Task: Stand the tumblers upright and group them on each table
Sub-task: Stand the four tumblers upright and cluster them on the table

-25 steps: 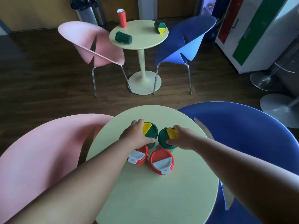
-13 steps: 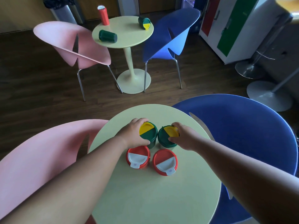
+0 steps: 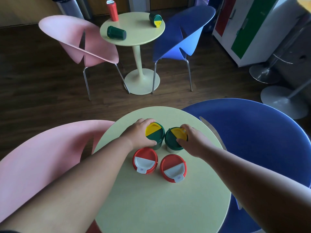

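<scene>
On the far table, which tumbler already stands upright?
The red tumbler at the far table's back left edge; both green tumblers there lie on their sides.

The side of the left green tumbler (image 3: 155, 134) is covered by the left hand (image 3: 139, 134), so the grip there cannot be made out. Part of the right green tumbler's (image 3: 172, 141) yellow lid is hidden under the right hand (image 3: 193, 142). The near worktop (image 3: 159, 207) is cut off by the bottom edge.
</scene>
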